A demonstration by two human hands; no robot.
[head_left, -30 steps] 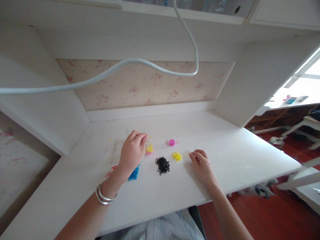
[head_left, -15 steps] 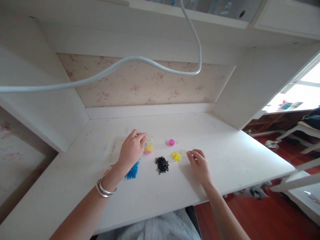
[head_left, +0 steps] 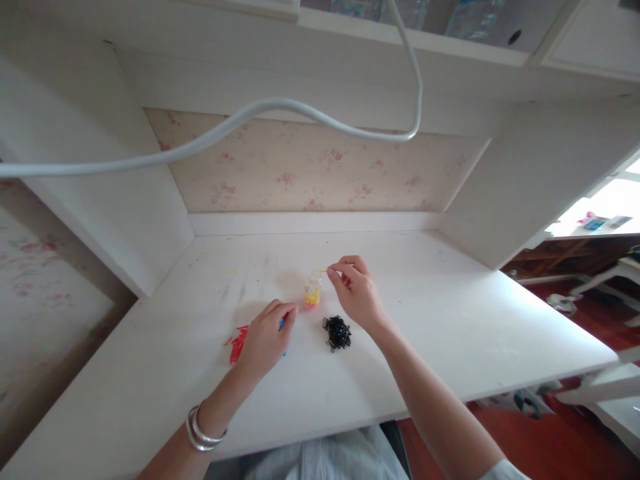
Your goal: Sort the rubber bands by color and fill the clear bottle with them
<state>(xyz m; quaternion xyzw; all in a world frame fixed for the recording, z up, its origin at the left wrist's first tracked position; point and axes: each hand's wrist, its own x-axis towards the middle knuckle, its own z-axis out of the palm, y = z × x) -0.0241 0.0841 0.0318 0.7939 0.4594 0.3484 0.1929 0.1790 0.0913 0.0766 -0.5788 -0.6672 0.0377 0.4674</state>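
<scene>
On the white desk top [head_left: 450, 313], a small clear plastic jar [head_left: 312, 292] partly filled with yellow and pink bits stands upright as the landmark. The right hand [head_left: 356, 293], just right of it, pinches a thin yellow piece [head_left: 323, 271] over its open mouth, fingertips closed. The left hand [head_left: 265, 337], below-left of the jar, rests curled on a blue pile [head_left: 281, 325], beside a red pile [head_left: 237, 342]. A black pile [head_left: 337, 332] lies below-right.

My left hand [head_left: 264, 340] rests low, palm down, fingers curled loosely with thumb and forefinger drawn together, two bangles at the wrist. My right hand [head_left: 356, 293] reaches farther forward, raised, thumb and forefinger pinched together, the forearm stretched out bare behind it.
</scene>
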